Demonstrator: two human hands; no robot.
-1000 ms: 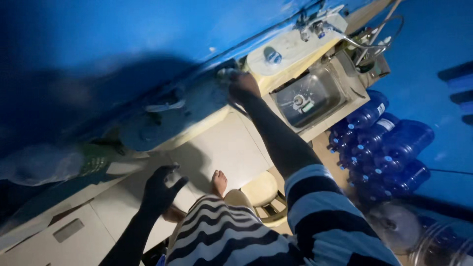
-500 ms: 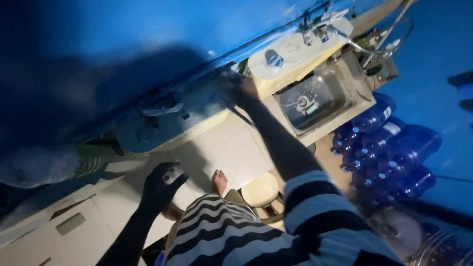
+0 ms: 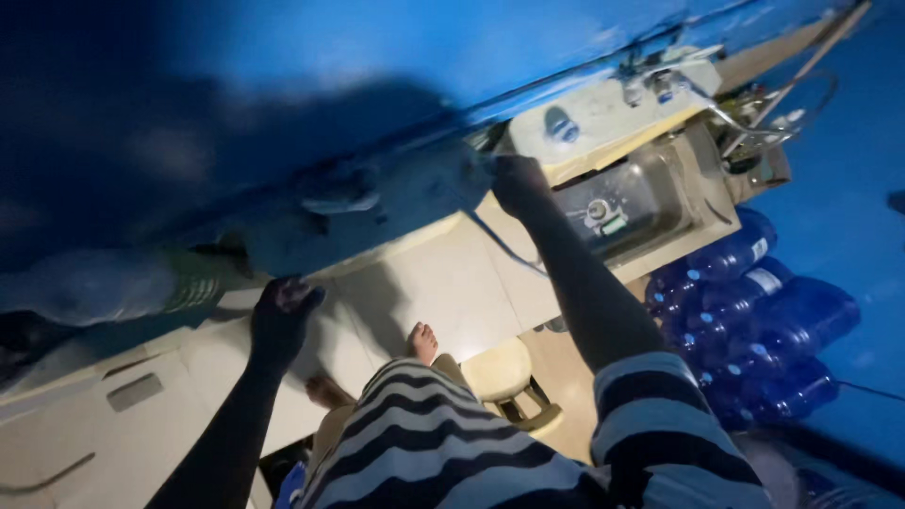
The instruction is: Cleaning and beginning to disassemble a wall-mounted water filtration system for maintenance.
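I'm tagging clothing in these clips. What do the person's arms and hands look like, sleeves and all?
Both hands are bare, with no gloves. The right arm wears a short sleeve with broad dark and pale stripes, leaving the forearm uncovered. The left arm is uncovered as far as the view shows. The dim light hides any rings or watch.

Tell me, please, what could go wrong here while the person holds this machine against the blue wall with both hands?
1. The machine is held high with both arms stretched; the left hand grips only its lower edge, so it might slip.
2. A cable hangs from near the right hand and could catch the arm.
3. A bare foot is right below, beside a stool; anything dropped could hit it.
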